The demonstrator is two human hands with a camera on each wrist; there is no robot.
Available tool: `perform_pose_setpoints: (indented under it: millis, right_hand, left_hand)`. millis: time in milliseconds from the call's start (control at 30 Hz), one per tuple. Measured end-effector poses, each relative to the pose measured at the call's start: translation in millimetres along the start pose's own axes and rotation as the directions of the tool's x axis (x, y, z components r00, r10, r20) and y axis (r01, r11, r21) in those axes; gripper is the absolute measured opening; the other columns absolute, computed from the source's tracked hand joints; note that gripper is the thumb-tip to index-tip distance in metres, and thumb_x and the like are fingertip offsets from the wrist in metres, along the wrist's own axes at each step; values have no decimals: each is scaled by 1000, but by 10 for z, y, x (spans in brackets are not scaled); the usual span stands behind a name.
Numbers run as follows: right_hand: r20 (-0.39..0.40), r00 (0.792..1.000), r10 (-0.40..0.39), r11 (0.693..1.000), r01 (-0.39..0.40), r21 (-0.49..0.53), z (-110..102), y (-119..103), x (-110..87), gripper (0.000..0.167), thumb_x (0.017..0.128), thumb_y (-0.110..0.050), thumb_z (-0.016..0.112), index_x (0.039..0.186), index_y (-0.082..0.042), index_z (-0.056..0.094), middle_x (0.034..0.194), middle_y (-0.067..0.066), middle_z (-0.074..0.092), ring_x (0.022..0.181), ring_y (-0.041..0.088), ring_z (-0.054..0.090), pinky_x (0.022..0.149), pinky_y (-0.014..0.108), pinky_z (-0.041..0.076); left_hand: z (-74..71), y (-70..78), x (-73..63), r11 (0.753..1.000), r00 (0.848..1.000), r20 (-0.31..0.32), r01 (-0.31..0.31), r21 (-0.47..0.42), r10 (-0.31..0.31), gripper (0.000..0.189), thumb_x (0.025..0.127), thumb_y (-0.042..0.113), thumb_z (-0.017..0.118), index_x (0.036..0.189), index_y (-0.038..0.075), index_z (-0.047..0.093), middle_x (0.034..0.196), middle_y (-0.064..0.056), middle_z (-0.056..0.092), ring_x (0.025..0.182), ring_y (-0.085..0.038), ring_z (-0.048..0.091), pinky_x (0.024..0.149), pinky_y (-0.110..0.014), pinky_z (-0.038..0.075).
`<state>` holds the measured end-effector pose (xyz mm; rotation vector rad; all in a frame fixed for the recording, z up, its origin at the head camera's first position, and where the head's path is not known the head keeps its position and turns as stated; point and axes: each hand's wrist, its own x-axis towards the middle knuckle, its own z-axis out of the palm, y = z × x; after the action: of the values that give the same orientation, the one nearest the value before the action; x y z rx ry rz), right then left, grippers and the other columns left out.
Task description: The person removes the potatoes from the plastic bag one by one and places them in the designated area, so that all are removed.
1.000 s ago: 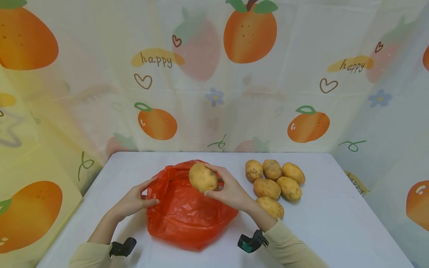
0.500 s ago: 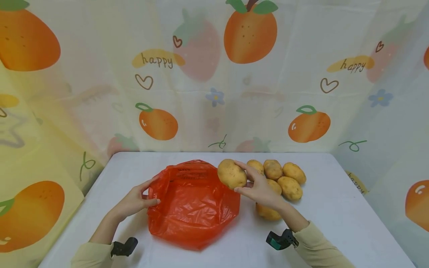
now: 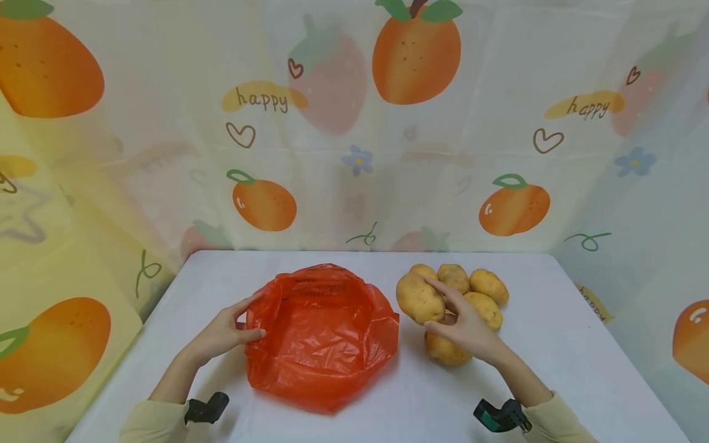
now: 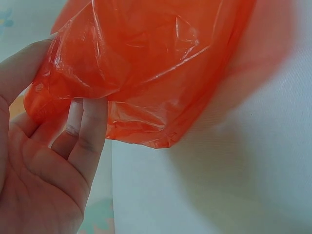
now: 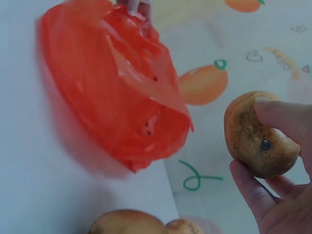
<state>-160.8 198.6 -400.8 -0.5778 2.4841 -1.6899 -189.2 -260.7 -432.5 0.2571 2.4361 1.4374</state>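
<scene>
A red plastic bag [image 3: 310,391] stands with its mouth spread wide, dark print showing on its inner back wall. At its left rim, my left hand [image 3: 220,335] grips the thin plastic between thumb and fingers; the left wrist view shows the fingers [image 4: 90,131] partly behind the film. My right hand [image 3: 471,329] holds a potato [image 3: 419,298] by its sides, right of the bag and overlapping the loose potatoes in the head view. A dark spot marks this potato [image 5: 253,129] in the right wrist view.
Several loose potatoes [image 3: 488,286] lie grouped on the white table [image 3: 576,369], right of the bag; some are partly hidden behind my right hand and its potato. A fruit-patterned cloth [image 3: 421,147] hangs behind the table's back edge.
My right hand has carried the potato from over the bag's mouth rightward to the loose potatoes. My left hand keeps its grip on the bag's left rim.
</scene>
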Motion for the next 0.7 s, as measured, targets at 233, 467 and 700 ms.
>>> perform_pose_setpoints:
  millis: [233, 467, 700]
  right_hand:
    - [-40, 999, 7, 1000, -7, -4, -170, 86, -205, 73, 83, -17, 69, 143, -23, 28, 144, 14, 26, 115, 35, 46, 84, 19, 49]
    - [-109, 993, 45, 996, -52, -69, -320, 164, -382, 75, 82, -17, 69, 144, -23, 27, 146, 15, 23, 115, 29, 47, 82, 16, 49]
    - [-168, 979, 116, 989, -130, -76, -439, 289, -553, 78, 82, -16, 69, 146, -24, 24, 144, 19, 24, 120, 38, 42, 82, 15, 48]
  left_hand:
    - [-3, 5, -8, 1000, 1000, -7, 11, 5, -11, 77, 79, 21, 71, 145, 19, 30, 103, -13, 55, 76, -21, 57, 65, -34, 54]
    - [-7, 7, 5, 1000, 1000, -8, 18, 17, -18, 77, 79, 23, 72, 144, 21, 31, 99, -12, 54, 74, -21, 56, 63, -36, 52]
    - [-5, 14, 24, 1000, 1000, -9, 16, 23, -16, 77, 79, 23, 72, 144, 22, 31, 90, -11, 52, 69, -21, 55, 61, -35, 51]
